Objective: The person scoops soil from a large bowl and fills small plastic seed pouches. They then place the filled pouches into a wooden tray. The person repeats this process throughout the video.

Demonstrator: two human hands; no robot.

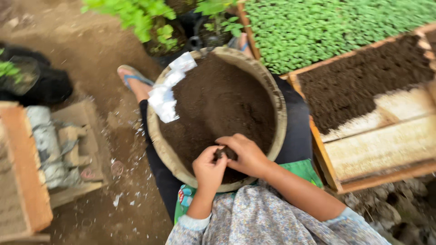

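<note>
A round shallow basket [278,97] full of dark soil rests on my lap. Over its near edge, my left hand [208,170] and my right hand [245,154] meet, both pinching one small dark lump of soil [222,153] between the fingertips. A bunch of small white plastic bags [165,93] lies on the basket's far left rim. My sleeves are flowered cloth.
A wooden seedbed frame [323,156] at right holds dark soil and a pale patch. Behind it spreads a bed of green seedlings [318,27]. My sandalled foot [134,81] rests on the dirt ground. Wooden boxes and grey bricks [50,145] lie at left.
</note>
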